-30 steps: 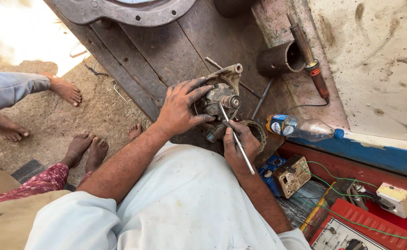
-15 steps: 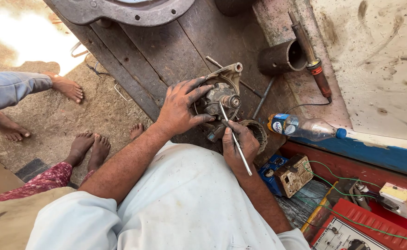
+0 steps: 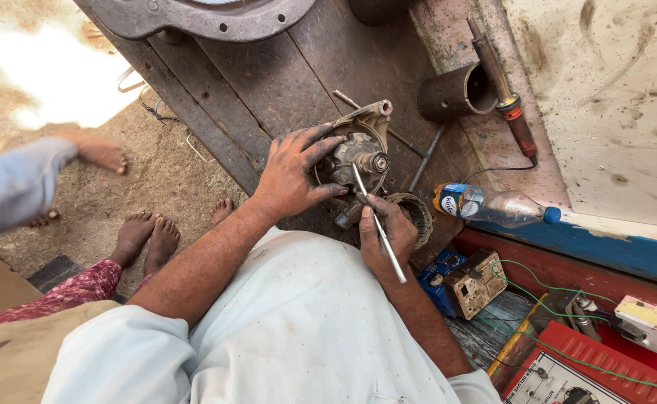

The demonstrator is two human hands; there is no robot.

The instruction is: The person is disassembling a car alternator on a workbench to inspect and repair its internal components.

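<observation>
Tabletop (image 3: 268, 82): carrying a metal motor part (image 3: 358, 153).
Left hand (image 3: 291, 176): fingers gripping the motor part, steadying it.
Right hand (image 3: 384, 236): fingers pinching a thin metal rod (image 3: 377, 221), its tip touching the motor part's hub.
Risk: the rod may be slipping off the hub and jabbing the left hand, both hands being greasy.

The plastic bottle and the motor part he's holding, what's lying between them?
In the head view, a ribbed metal ring lies between the plastic bottle and the motor part.
</observation>
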